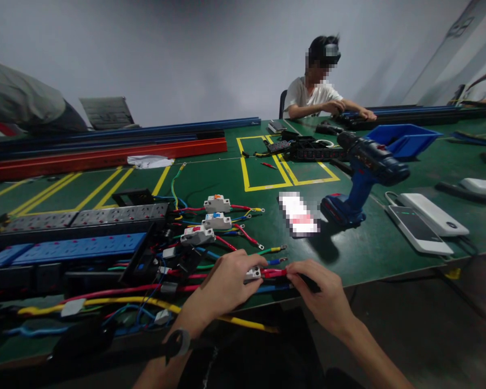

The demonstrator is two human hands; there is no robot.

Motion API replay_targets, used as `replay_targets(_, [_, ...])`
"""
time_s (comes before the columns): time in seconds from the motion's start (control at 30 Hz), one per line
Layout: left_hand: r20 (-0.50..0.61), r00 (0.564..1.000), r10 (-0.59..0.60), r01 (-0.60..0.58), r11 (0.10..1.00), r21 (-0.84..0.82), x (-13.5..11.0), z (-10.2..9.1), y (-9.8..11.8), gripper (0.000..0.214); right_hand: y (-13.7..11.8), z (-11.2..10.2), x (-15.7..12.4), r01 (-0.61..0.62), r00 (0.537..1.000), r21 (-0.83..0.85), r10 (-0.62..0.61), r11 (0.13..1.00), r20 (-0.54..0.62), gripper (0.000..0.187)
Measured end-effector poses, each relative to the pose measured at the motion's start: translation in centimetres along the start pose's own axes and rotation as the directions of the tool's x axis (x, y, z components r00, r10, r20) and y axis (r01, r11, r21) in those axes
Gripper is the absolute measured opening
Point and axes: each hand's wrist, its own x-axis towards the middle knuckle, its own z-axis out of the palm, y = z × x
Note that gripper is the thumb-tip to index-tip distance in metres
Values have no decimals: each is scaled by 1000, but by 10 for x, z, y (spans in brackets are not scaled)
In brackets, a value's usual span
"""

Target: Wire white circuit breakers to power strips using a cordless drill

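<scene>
My left hand (231,278) is closed around a small white circuit breaker (253,274) at the table's near edge. Red wire (274,273) runs out of the breaker's right side. Its far end is pinched between the fingertips of my right hand (322,289), which cover the tip. Just beyond my left hand lie a yellow-green wire (270,250) and a blue wire (276,262) with metal lugs. Three more breakers, one with an orange switch (217,203), one blue (216,221) and one red (197,235), rest further back with wires attached.
Blue (81,248) and black socket strips (117,215) lie at left, beside a thick yellow cable (243,323). A cordless drill (358,183) stands upright right of a phone (298,215). Power banks (433,213) and a blue bin (407,140) are farther right. A person (314,97) sits opposite.
</scene>
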Motion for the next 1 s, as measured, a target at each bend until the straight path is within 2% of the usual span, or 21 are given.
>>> replay_targets(0.23, [1,1000,-5,5,1000,-21,0,1,-2,26,-7,4,2,15,993,36,-11,999,-117,20])
replay_targets(0.37, [0,1000,-12,12,999,-36,-1,1,-3,26,-6,6,-1,-37,991,75,46,997,-127,19])
replay_targets(0.5, [-9,1000,-14,14,999,-52,0,1,-4,27,-1,4,-2,-65,995,76,71,995,-69,18])
replay_targets(0.63, [-10,1000,4,-5,997,-74,1,0,-3,26,2,0,1,31,999,7,-31,999,10,19])
replay_targets(0.8, [-6,1000,15,-15,998,-62,1,-1,-2,25,1,-4,5,175,981,-109,-163,979,109,24])
replay_targets(1.0, [7,1000,-9,10,999,-50,1,0,-1,25,2,-1,12,244,961,-177,-213,954,174,24])
